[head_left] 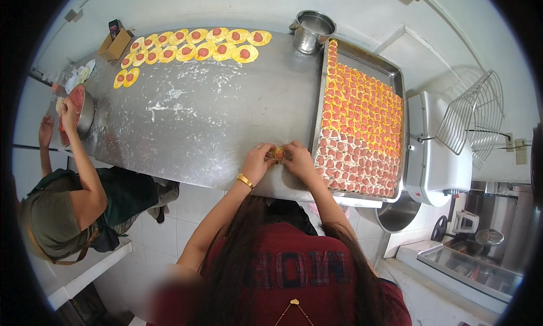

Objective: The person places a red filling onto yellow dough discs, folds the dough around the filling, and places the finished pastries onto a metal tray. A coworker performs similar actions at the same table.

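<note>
My left hand (257, 163) and my right hand (300, 161) meet at the near edge of the metal table (237, 111). Their fingers are closed round a small dumpling (279, 154) with a yellow wrapper and pink filling. A gold band circles my left wrist. Close to my right hand lies a large metal tray (362, 57), filled with tight rows of open-topped dumplings (362, 117). Most have yellow wrappers; those in the near rows look paler. Flat yellow wrappers (245, 54), each with a lump of pink filling, lie in rows along the table's far side.
At the left, a co-worker's hands (69, 114) work over a metal bowl (86, 119) of pink filling. A metal pot (313, 32) stands beyond the tray, a cardboard box (115, 45) at the far left. White equipment (432, 150) and a wire rack (478, 117) stand right.
</note>
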`<action>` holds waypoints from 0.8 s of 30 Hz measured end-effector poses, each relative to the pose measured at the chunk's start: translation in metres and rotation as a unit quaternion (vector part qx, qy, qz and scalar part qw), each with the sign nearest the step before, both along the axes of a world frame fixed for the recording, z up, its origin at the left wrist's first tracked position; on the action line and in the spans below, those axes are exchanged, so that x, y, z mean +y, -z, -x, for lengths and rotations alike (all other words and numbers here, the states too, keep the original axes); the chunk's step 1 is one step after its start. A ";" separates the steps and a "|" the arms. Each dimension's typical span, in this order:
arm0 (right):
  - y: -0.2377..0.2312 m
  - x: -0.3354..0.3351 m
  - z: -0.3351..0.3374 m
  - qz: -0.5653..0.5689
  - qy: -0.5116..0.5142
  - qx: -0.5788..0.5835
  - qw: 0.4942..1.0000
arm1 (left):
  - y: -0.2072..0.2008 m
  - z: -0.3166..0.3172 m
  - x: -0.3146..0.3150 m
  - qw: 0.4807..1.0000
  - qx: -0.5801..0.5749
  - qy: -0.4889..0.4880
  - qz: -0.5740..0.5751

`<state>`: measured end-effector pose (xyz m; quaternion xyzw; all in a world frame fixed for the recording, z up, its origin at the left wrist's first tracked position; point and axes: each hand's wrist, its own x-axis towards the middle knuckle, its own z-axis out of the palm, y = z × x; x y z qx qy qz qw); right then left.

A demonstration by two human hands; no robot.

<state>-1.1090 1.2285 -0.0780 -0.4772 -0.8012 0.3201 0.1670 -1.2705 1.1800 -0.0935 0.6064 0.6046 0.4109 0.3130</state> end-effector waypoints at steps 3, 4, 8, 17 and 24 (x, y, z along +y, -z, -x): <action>0.005 0.002 0.008 -0.012 0.002 0.040 0.999 | 0.001 0.000 0.001 0.998 -0.030 0.013 0.049; 0.007 0.002 0.010 -0.017 0.008 0.057 0.998 | 0.002 0.000 0.001 0.999 -0.008 0.005 0.052; 0.009 0.000 0.012 -0.052 0.025 0.073 0.996 | 0.004 0.001 0.000 0.998 -0.004 -0.013 0.057; -0.001 -0.007 0.016 -0.046 0.044 0.067 0.996 | 0.004 0.004 -0.002 0.998 0.008 -0.026 0.051; 0.004 -0.009 0.019 0.009 0.060 0.054 0.997 | 0.003 0.005 -0.003 0.999 0.001 0.008 0.048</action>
